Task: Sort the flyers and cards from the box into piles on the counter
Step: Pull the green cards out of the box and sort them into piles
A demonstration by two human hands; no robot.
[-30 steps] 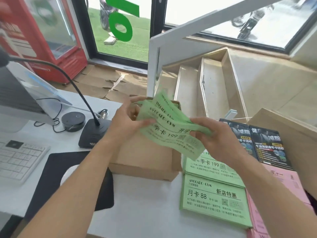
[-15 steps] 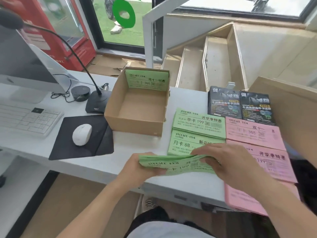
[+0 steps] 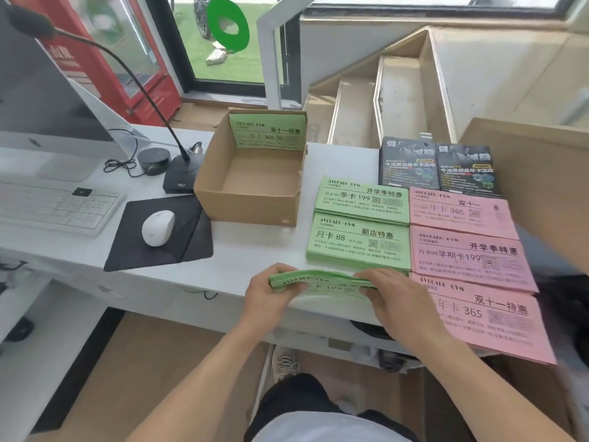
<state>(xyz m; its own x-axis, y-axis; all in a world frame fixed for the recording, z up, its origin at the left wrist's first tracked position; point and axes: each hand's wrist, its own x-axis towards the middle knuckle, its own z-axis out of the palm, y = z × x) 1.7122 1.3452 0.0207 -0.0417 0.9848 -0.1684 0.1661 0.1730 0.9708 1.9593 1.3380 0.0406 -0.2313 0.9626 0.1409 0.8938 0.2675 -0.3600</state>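
1. The tabletop (image 3: 242, 266) is white and smooth, so paper will probably slide on it easily; a pile set down near its front edge could slip off if nudged.
2. The cardboard box (image 3: 251, 199) stands open behind the hands. It looks light but stiff-walled. One green stack (image 3: 267, 133) leans upright against its far wall and is best pinched by its top edge and lifted straight out.
3. The sorted piles lie flat to the right: pink piles (image 3: 468, 260) in a column, green piles (image 3: 360, 224) just beside them, and dark flyers (image 3: 436, 165) behind. The nearest pink pile overhangs the front edge, so it could tip.
4. The held green stack (image 3: 322, 282) is at the front edge of the tabletop, just in front of the green piles. It is a thin sheaf of light paper that bends under its own weight and fans readily. Gripping both short ends keeps the sheets square.
5. The left hand (image 3: 271, 293) pinches the stack's left end, thumb on top and fingers curled beneath.
6. The right hand (image 3: 393, 293) holds the right end, fingers curled over the top sheets. I judge it is squaring the edges before setting the stack down.
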